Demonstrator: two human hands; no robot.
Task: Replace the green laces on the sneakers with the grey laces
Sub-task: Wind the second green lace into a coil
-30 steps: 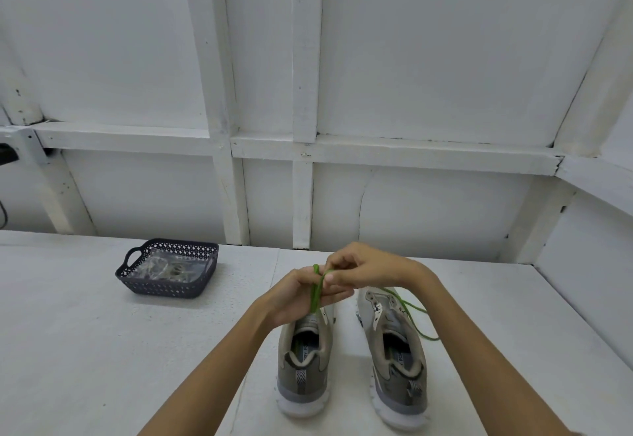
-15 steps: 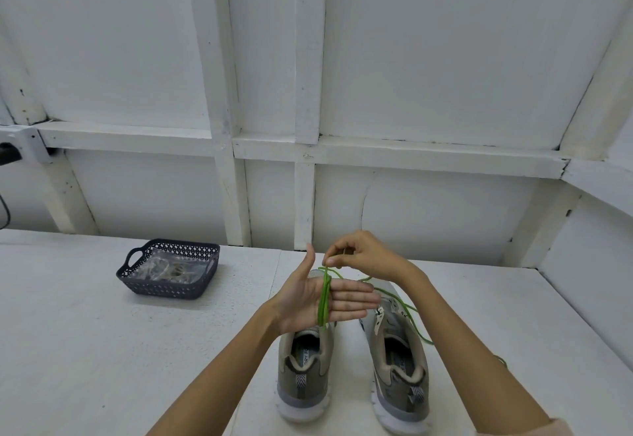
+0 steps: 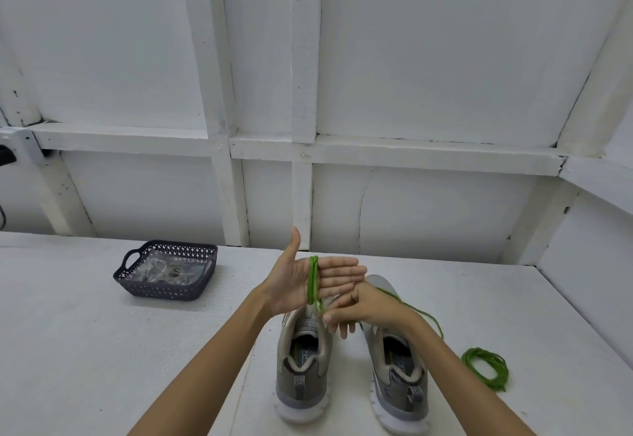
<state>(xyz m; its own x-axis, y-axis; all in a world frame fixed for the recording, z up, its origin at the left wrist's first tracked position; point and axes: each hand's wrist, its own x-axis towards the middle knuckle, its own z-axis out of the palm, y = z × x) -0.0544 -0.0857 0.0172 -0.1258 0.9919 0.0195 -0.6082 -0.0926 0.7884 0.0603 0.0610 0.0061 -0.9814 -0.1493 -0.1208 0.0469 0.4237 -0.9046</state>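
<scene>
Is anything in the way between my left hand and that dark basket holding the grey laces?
Nothing visible; bare white table lies between the left hand and the dark perforated plastic basket. The grey laces inside sit in clear plastic, and a green lace is wound round that hand's fingers.

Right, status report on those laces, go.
Left hand flat, green lace looped round its fingers. Right hand pinching its tail. Coiled lace lies beside sneakers. Nothing blocking.

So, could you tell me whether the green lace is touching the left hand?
Touching. The head view shows the green lace wrapped around the open left hand, lying flat across the base of its straight fingers.
</scene>
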